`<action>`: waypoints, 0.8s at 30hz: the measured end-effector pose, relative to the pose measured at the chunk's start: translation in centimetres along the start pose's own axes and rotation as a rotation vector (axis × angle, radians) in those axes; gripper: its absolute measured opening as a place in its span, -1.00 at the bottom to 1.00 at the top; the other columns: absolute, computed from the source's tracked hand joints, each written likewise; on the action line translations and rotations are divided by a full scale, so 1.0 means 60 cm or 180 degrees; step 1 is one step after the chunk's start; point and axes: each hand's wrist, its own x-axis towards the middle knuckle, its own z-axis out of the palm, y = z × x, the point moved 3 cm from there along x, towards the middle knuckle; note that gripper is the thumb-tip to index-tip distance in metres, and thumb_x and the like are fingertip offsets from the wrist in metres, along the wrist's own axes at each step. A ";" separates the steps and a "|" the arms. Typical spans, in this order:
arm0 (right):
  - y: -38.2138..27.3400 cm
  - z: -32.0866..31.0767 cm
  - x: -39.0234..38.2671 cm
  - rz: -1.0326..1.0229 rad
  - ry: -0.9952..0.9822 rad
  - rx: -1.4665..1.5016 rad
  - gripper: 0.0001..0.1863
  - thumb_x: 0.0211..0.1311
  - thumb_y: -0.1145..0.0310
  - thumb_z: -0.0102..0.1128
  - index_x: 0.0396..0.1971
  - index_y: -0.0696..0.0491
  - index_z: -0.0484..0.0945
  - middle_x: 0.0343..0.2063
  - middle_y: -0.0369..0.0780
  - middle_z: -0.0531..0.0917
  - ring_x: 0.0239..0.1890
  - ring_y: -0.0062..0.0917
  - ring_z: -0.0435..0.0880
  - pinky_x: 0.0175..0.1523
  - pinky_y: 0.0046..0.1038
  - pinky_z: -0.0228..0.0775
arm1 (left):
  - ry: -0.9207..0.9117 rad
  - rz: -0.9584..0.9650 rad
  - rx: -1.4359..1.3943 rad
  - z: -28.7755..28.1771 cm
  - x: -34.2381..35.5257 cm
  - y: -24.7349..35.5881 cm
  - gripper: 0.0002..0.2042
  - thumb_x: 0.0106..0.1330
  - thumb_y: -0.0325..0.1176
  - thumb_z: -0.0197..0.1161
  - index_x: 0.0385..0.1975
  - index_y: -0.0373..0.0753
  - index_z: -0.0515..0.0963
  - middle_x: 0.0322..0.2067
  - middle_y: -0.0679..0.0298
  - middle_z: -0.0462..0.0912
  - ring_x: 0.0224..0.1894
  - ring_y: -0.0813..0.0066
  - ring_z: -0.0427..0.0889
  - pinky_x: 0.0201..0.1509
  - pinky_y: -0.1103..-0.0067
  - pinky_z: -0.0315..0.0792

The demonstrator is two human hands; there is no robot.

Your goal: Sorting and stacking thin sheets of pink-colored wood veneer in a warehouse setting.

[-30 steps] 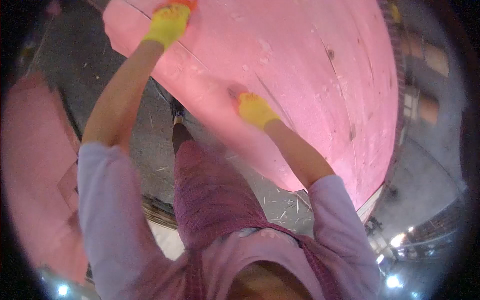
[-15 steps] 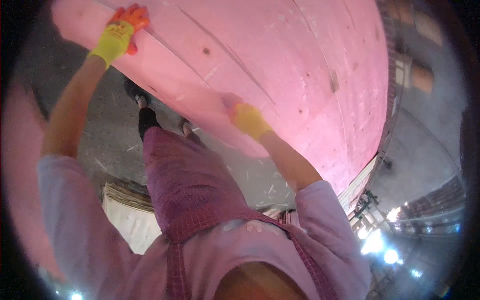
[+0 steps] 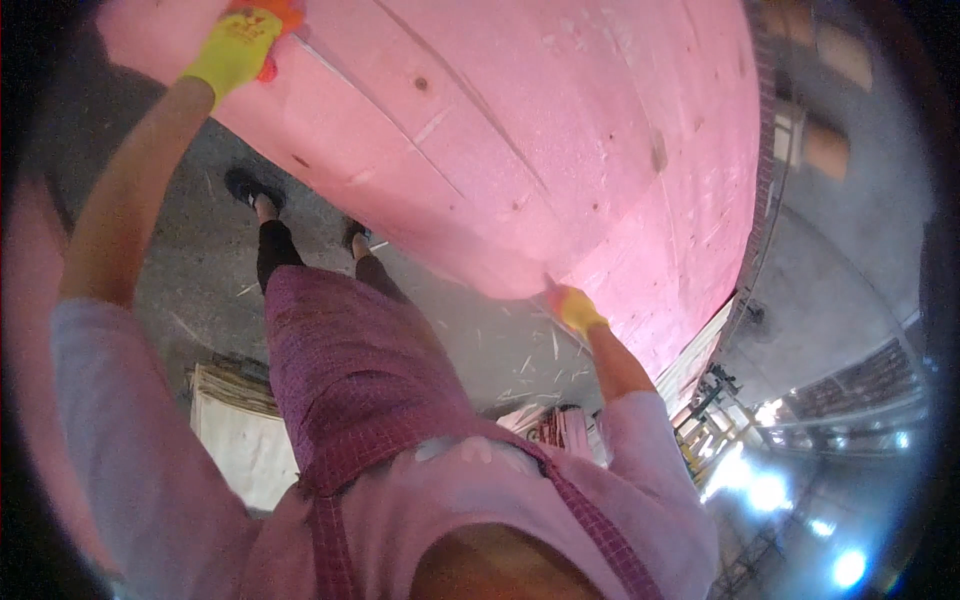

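Note:
A large pink veneer-like sheet (image 3: 500, 120), marked with dark knots and long cracks, spreads across the upper middle. My left hand (image 3: 243, 42), in a yellow glove with orange fingers, lies on the sheet near its far left edge. Its thumb stands apart; the top of the picture cuts off part of the fingers. At the sheet's near corner is my right hand (image 3: 574, 308), gloved alike and closed. A thin, blurred tip shows by its fingers; I cannot make out what it holds.
Pale scraps litter the grey floor (image 3: 420, 285) below the sheet. Near my apron (image 3: 360, 350) stands a stack of pale sheets (image 3: 240, 435). Another pink surface (image 3: 45, 390) lies at the far left. Sheet edges (image 3: 700, 355) show under the pink sheet's right side.
My right hand has moved right and nearer to me, from on top of the sheet to its near corner. My left hand has shifted slightly farther away, still on the sheet.

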 end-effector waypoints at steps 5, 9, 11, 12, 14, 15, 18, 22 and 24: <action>-0.122 -0.141 0.011 0.0217 0.1206 0.0870 -0.62 0.18 -0.02 0.00 -0.20 -0.02 0.46 -0.45 -0.08 0.62 -0.32 -0.14 0.60 -0.26 -0.22 0.38 | 0.0212 0.0083 -0.0049 -0.028 -0.011 0.011 -0.71 -0.08 -0.29 0.21 -0.31 -0.17 0.44 -0.28 0.18 0.53 -0.17 0.19 0.49 -0.09 0.33 0.32; -0.286 -0.206 0.134 -0.0298 0.2160 0.1358 -0.59 0.19 -0.04 -0.03 -0.20 0.01 0.39 -0.47 0.00 0.60 -0.36 -0.01 0.56 -0.27 -0.08 0.36 | 0.1000 0.0493 0.0255 0.001 -0.114 -0.019 -0.66 -0.03 -0.26 0.16 -0.18 -0.09 0.47 -0.27 0.23 0.55 -0.16 0.25 0.49 -0.09 0.32 0.32; -0.274 -0.210 0.157 -0.0095 0.2684 0.1048 -0.62 0.20 0.00 -0.03 -0.23 0.03 0.37 -0.51 -0.01 0.60 -0.38 0.00 0.56 -0.30 -0.07 0.34 | 0.0321 0.0377 0.0474 -0.074 -0.114 0.047 -0.65 -0.02 -0.27 0.14 -0.14 -0.05 0.47 -0.26 0.25 0.54 -0.14 0.28 0.48 -0.08 0.33 0.31; -0.276 -0.213 0.170 -0.0141 0.2685 0.1088 -0.62 0.20 0.00 -0.03 -0.23 0.03 0.37 -0.51 -0.01 0.60 -0.38 0.00 0.56 -0.30 -0.07 0.34 | -0.0414 0.0153 0.0745 -0.103 -0.123 0.061 -0.63 0.00 -0.28 0.11 -0.11 -0.01 0.47 -0.25 0.28 0.54 -0.12 0.31 0.47 -0.07 0.33 0.31; -0.283 -0.214 0.169 -0.0200 0.2664 0.1015 -0.66 0.21 0.01 -0.06 -0.24 -0.03 0.39 -0.49 0.00 0.59 -0.40 -0.02 0.56 -0.33 -0.08 0.34 | -0.0577 0.0047 0.0765 -0.120 -0.154 0.062 -0.63 0.02 -0.28 0.08 -0.09 0.02 0.46 -0.22 0.30 0.53 -0.11 0.33 0.46 -0.05 0.33 0.30; -0.292 -0.219 0.161 -0.0120 0.2512 0.1238 -0.64 0.22 -0.01 -0.09 -0.23 -0.03 0.38 -0.48 0.01 0.59 -0.39 -0.01 0.56 -0.33 -0.07 0.33 | -0.0661 -0.0027 0.0734 -0.123 -0.166 0.062 -0.63 0.05 -0.29 0.05 -0.08 0.06 0.44 -0.20 0.31 0.51 -0.10 0.34 0.45 -0.03 0.34 0.29; -0.294 -0.216 0.162 0.0049 0.2576 0.1146 -0.61 0.21 -0.05 -0.08 -0.23 -0.01 0.38 -0.51 -0.02 0.60 -0.41 -0.06 0.57 -0.33 -0.07 0.33 | -0.0438 0.0047 0.1047 -0.127 -0.224 0.079 -0.64 0.05 -0.29 0.03 -0.08 0.08 0.42 -0.21 0.32 0.50 -0.08 0.34 0.43 -0.04 0.32 0.29; -0.259 -0.219 0.187 0.0355 0.2392 0.1610 -0.48 0.16 -0.16 -0.07 -0.24 0.04 0.41 -0.56 -0.07 0.60 -0.46 -0.25 0.62 -0.36 -0.26 0.38 | -0.0214 0.0406 0.0476 -0.149 -0.317 0.096 -0.69 -0.04 -0.31 0.06 -0.22 -0.03 0.44 -0.34 0.32 0.50 -0.27 0.29 0.46 -0.22 0.35 0.30; -0.316 -0.258 0.126 0.0203 0.1840 0.1934 -0.49 0.12 -0.11 0.02 -0.15 0.03 0.41 -0.46 -0.08 0.62 -0.41 -0.29 0.62 -0.29 -0.26 0.40 | -0.0261 0.0190 0.0517 -0.193 -0.353 0.100 -0.70 -0.06 -0.31 0.08 -0.24 -0.03 0.45 -0.37 0.32 0.50 -0.28 0.29 0.47 -0.24 0.35 0.30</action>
